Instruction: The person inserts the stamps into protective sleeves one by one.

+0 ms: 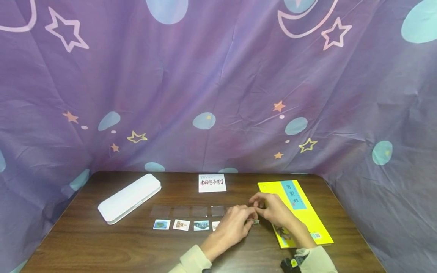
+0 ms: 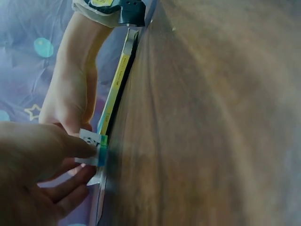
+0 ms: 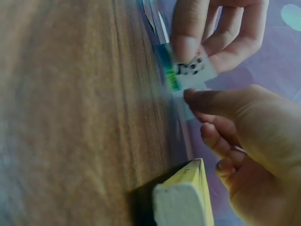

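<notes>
My left hand (image 1: 233, 223) pinches a small stamp-like picture card (image 3: 193, 70) between thumb and fingers, in front of the yellow book's left edge. The card is whitish with dark marks and a green-blue edge, held tilted up in both wrist views. Close beside it is my right hand (image 1: 273, 208), thumb and fingertips drawn together near the card's lower corner; whether they hold anything is unclear. A row of clear plastic pieces (image 1: 199, 211) lies to the left. Below them lie several small picture cards (image 1: 181, 225), one partly covered by my left hand.
The yellow book (image 1: 310, 216) with a blue title strip lies under my right forearm. A white case (image 1: 129, 198) is at the left of the wooden table (image 1: 102, 250). A white card with handwriting (image 1: 212, 183) lies at the back, before a purple patterned curtain (image 1: 205, 94).
</notes>
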Demonstrator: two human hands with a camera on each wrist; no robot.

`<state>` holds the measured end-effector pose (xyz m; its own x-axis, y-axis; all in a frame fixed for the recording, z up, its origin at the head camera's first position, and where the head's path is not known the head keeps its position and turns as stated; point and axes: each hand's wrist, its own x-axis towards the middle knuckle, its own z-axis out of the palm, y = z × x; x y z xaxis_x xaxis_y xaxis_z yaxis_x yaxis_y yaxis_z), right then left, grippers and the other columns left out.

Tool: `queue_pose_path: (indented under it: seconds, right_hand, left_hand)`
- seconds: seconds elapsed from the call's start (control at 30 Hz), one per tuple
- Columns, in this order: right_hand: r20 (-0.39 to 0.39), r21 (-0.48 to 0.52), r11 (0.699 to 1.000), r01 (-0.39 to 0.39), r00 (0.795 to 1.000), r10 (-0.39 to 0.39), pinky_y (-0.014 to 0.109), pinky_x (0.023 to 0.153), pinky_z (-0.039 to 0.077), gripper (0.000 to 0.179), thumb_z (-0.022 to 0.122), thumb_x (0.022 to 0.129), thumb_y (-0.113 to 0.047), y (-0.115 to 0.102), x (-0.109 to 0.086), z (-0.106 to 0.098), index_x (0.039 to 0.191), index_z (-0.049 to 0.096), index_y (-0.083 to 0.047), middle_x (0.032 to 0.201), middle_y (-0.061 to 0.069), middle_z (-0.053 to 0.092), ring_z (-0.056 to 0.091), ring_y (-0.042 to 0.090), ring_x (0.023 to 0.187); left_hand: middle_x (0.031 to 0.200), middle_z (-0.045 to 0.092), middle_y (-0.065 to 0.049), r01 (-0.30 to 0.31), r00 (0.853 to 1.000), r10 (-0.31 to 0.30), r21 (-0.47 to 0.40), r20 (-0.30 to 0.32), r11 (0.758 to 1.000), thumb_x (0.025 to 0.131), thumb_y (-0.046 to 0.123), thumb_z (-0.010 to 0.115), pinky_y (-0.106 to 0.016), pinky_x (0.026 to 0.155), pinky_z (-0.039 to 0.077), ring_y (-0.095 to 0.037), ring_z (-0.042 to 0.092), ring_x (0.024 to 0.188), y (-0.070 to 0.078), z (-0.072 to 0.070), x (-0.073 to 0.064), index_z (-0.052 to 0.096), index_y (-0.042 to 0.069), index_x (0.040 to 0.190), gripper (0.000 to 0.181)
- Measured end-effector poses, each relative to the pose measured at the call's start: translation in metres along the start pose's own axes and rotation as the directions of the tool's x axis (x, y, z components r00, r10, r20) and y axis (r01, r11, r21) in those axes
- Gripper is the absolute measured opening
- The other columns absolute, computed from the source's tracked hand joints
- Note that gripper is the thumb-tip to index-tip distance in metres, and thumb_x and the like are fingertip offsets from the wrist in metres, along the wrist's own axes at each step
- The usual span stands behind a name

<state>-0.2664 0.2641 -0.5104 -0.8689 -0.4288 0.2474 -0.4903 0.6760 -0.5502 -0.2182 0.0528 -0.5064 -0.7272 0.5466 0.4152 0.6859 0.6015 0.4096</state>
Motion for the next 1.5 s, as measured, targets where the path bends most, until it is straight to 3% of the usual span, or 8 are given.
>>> queue_pose_path:
  seconds: [0.3, 0.43, 0.53, 0.73, 0.83, 1.2, 1.3, 1.5]
  right_hand:
    - [-0.196, 0.184, 0.982, -0.032, 0.978, 0.069, 0.023, 0.068, 0.057, 0.01, 0.085, 0.095, -0.014, -0.01, 0.004, 0.007, 0.103, 0.082, -0.02, 0.091, -0.006, 0.077, 0.066, 0.005, 0.078]
    - [-0.226, 0.405, 0.911, -0.085, 0.956, 0.189, 0.027, 0.064, 0.059, 0.015, 0.079, 0.101, -0.019, -0.022, 0.003, 0.016, 0.111, 0.079, -0.009, 0.095, 0.01, 0.078, 0.07, 0.015, 0.074]
    - [-0.198, 0.545, 0.829, -0.123, 0.943, 0.269, 0.028, 0.053, 0.055, 0.023, 0.076, 0.104, -0.021, -0.034, 0.001, 0.025, 0.117, 0.074, -0.002, 0.093, 0.02, 0.076, 0.068, 0.018, 0.066]
    - [-0.152, 0.684, 0.715, -0.143, 0.931, 0.331, 0.022, 0.05, 0.052, 0.026, 0.08, 0.1, -0.02, -0.059, -0.004, 0.044, 0.117, 0.072, -0.002, 0.089, 0.019, 0.077, 0.067, 0.011, 0.062]
    - [-0.137, 0.72, 0.678, -0.148, 0.927, 0.348, 0.022, 0.051, 0.053, 0.026, 0.082, 0.098, -0.021, -0.069, -0.007, 0.053, 0.114, 0.072, -0.002, 0.091, 0.023, 0.078, 0.07, 0.013, 0.063]
    - [-0.081, 0.74, 0.646, -0.188, 0.928, 0.364, 0.02, 0.045, 0.046, 0.026, 0.081, 0.099, -0.026, -0.082, -0.011, 0.069, 0.104, 0.075, -0.001, 0.079, 0.016, 0.078, 0.062, 0.009, 0.054]
    - [-0.068, 0.743, 0.643, -0.185, 0.935, 0.348, 0.019, 0.045, 0.046, 0.026, 0.079, 0.101, -0.025, -0.082, -0.012, 0.071, 0.103, 0.075, 0.001, 0.08, 0.016, 0.079, 0.063, 0.009, 0.054]
    - [-0.016, 0.749, 0.634, -0.194, 0.951, 0.31, 0.019, 0.046, 0.046, 0.028, 0.076, 0.103, -0.026, -0.081, -0.013, 0.073, 0.104, 0.075, 0.002, 0.084, 0.018, 0.081, 0.063, 0.008, 0.054]
  left_hand:
    - [0.097, 0.075, 0.004, 0.067, 0.996, -0.083, -0.293, -0.041, 0.954, 0.097, 0.009, 0.079, -0.015, 0.079, 0.058, 0.001, 0.066, 0.085, -0.017, -0.017, -0.01, 0.079, 0.015, 0.104, 0.01]
    - [0.095, 0.073, 0.002, 0.117, 0.984, -0.16, -0.407, -0.073, 0.906, 0.1, 0.012, 0.077, -0.02, 0.079, 0.062, 0.0, 0.065, 0.083, -0.029, -0.026, -0.017, 0.08, 0.015, 0.106, 0.008]
    - [0.095, 0.073, 0.001, 0.152, 0.973, -0.216, -0.483, -0.081, 0.862, 0.103, 0.016, 0.075, -0.022, 0.076, 0.064, -0.005, 0.07, 0.083, -0.038, -0.034, -0.024, 0.079, 0.015, 0.109, 0.007]
    - [0.092, 0.081, -0.008, 0.211, 0.952, -0.304, -0.619, -0.047, 0.757, 0.103, 0.023, 0.076, -0.023, 0.068, 0.062, -0.03, 0.082, 0.084, -0.058, -0.049, -0.041, 0.077, 0.013, 0.113, 0.014]
    - [0.093, 0.082, -0.01, 0.226, 0.946, -0.324, -0.661, -0.028, 0.716, 0.103, 0.024, 0.076, -0.025, 0.068, 0.063, -0.031, 0.082, 0.084, -0.066, -0.054, -0.049, 0.075, 0.011, 0.115, 0.018]
    - [0.1, 0.08, -0.021, 0.239, 0.938, -0.348, -0.746, 0.01, 0.622, 0.104, 0.019, 0.074, -0.033, 0.084, 0.068, -0.026, 0.083, 0.089, -0.083, -0.067, -0.067, 0.072, 0.002, 0.121, 0.024]
    - [0.1, 0.08, -0.02, 0.247, 0.94, -0.34, -0.749, 0.032, 0.614, 0.105, 0.02, 0.073, -0.032, 0.087, 0.067, -0.023, 0.083, 0.09, -0.083, -0.067, -0.071, 0.071, 0.0, 0.123, 0.026]
    - [0.095, 0.082, -0.013, 0.272, 0.942, -0.329, -0.71, 0.061, 0.649, 0.106, 0.025, 0.071, -0.029, 0.084, 0.067, -0.018, 0.083, 0.087, -0.083, -0.067, -0.084, 0.071, 0.002, 0.117, 0.025]
